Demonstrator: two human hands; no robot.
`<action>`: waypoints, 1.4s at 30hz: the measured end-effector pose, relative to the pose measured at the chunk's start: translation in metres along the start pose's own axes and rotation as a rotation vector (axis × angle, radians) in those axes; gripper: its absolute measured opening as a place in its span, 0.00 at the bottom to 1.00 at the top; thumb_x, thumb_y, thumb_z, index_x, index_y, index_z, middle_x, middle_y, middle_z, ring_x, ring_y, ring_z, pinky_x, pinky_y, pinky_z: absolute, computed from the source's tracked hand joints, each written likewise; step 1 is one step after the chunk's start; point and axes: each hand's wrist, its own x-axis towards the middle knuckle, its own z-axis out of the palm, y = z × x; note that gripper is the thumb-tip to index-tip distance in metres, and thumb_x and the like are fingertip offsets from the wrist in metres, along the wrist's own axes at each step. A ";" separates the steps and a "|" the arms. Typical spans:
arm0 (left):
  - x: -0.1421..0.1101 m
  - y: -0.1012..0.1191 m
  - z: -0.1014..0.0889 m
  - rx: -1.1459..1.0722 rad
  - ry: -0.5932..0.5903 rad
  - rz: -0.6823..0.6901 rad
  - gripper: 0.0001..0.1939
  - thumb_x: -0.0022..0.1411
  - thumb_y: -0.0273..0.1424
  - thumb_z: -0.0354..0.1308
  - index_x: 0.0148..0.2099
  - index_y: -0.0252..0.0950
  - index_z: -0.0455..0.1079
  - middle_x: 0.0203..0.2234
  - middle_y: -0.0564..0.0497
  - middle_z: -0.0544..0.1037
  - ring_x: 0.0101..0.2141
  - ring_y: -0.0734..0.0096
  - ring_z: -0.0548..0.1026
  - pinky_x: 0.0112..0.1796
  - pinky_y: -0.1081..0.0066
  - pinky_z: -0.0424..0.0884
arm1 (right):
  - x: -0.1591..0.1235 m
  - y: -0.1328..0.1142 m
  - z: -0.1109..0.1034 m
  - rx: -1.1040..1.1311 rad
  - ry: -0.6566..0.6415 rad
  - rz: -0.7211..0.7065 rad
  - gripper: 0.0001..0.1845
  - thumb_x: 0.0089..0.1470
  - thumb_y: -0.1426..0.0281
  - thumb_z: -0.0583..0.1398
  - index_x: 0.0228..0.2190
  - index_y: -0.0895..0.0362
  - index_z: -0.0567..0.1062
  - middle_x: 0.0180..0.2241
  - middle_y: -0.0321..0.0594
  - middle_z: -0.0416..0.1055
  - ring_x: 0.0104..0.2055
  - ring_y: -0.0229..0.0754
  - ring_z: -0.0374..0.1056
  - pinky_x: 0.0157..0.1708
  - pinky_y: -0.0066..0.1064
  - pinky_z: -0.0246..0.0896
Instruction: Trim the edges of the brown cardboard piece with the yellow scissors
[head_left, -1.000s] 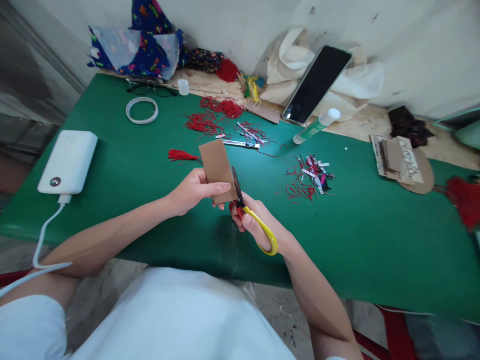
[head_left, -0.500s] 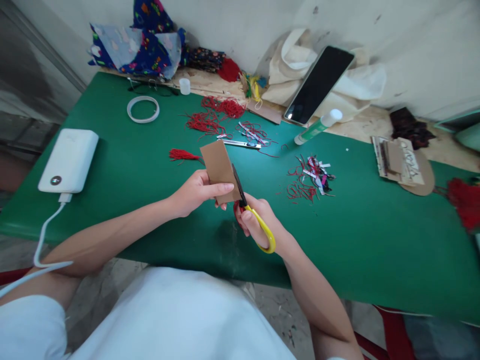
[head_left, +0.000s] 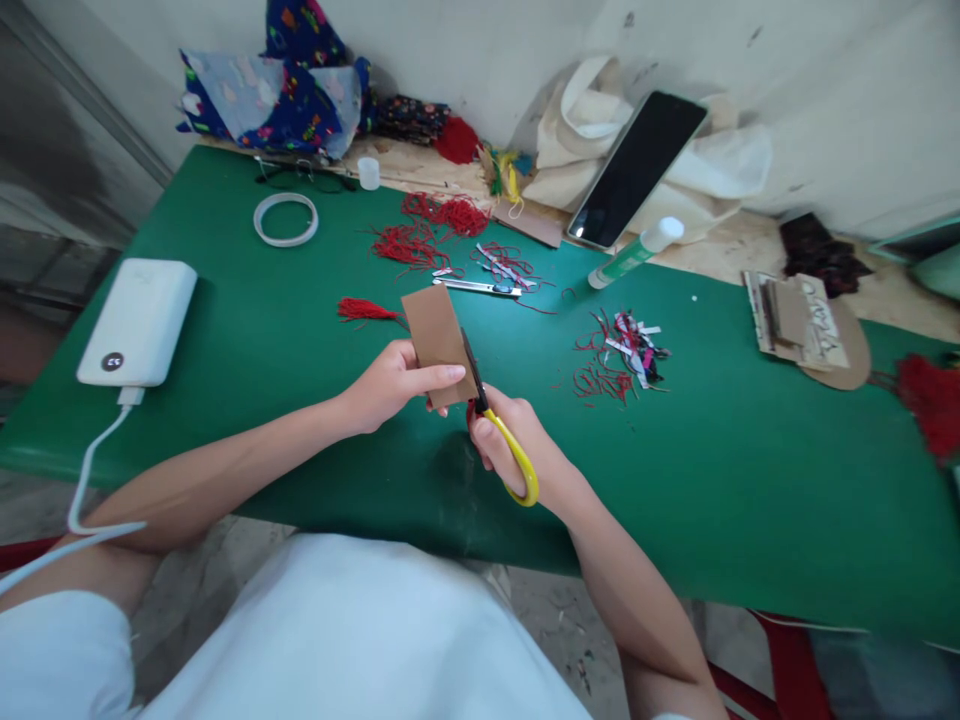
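Through the head camera I see a flat brown cardboard rectangle [head_left: 435,335] raised above the near middle of a green-covered table [head_left: 750,470]. The left hand [head_left: 386,388] pinches it, thumb on top. The right hand [head_left: 519,430] grips black-bladed scissors with a yellow loop handle [head_left: 480,392], blades along the card's right edge; I can't tell how wide they're parted. The left thumb tip sits just beside them, so a leftward slip could nip it. With no table support, a slack pinch might let the card twist, leaving a crooked edge.
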 end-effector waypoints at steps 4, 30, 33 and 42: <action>0.000 0.001 -0.001 0.039 -0.002 -0.006 0.18 0.51 0.43 0.69 0.34 0.32 0.76 0.23 0.51 0.79 0.20 0.75 0.74 0.21 0.76 0.69 | 0.000 0.000 0.000 0.009 -0.007 0.017 0.37 0.58 0.35 0.43 0.34 0.56 0.65 0.18 0.32 0.61 0.19 0.34 0.56 0.21 0.28 0.49; -0.002 -0.005 0.005 -0.024 -0.052 -0.072 0.20 0.50 0.45 0.70 0.32 0.32 0.75 0.23 0.51 0.78 0.22 0.76 0.73 0.25 0.75 0.69 | 0.000 0.002 0.008 0.171 0.067 0.046 0.41 0.54 0.32 0.43 0.32 0.57 0.71 0.13 0.28 0.55 0.13 0.32 0.55 0.14 0.25 0.51; -0.001 -0.005 0.004 0.013 -0.038 -0.044 0.20 0.49 0.45 0.71 0.31 0.31 0.75 0.22 0.51 0.78 0.22 0.76 0.73 0.25 0.75 0.69 | 0.001 0.002 0.008 0.152 0.097 0.041 0.39 0.56 0.33 0.43 0.29 0.56 0.68 0.14 0.29 0.55 0.14 0.32 0.55 0.15 0.26 0.50; 0.005 0.014 -0.005 0.068 0.127 0.024 0.23 0.49 0.39 0.67 0.46 0.32 0.76 0.37 0.45 0.84 0.29 0.69 0.77 0.21 0.77 0.66 | 0.002 0.008 -0.008 0.052 0.168 0.056 0.38 0.53 0.31 0.43 0.25 0.53 0.60 0.16 0.30 0.55 0.18 0.33 0.52 0.18 0.27 0.45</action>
